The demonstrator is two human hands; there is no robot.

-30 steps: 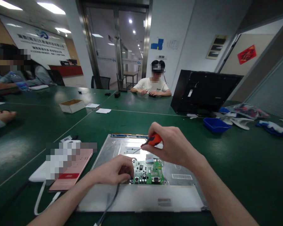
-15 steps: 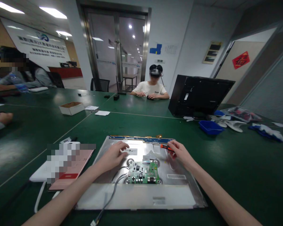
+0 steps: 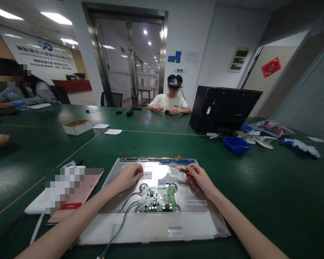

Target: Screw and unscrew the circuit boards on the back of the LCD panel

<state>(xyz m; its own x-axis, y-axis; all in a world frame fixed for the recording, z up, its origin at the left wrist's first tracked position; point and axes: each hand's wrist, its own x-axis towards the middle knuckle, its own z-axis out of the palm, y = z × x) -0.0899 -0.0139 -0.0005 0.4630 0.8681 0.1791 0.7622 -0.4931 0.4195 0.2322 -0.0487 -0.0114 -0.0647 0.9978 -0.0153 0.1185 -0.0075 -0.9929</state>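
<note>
An LCD panel lies metal back up in front of me, with a green circuit board at its middle and a blue board strip along its far edge. My left hand is over the panel's left part, fingertips pinched at a small pale patch that bears a tiny screw. Whatever sits between those fingertips is hidden. In my right hand, above the panel's right side, is an orange and black screwdriver, its tip end pointing left. Grey cables run from the circuit board toward me.
Left of the panel lie a pink folder and a white device. A white box, a blue tray, a black monitor and gloves are farther off. A person sits opposite; others are at the left.
My left fingers have closed together at the pale patch, where two screws showed before. My right hand keeps the screwdriver nearly in place. The whole view has shifted slightly.
</note>
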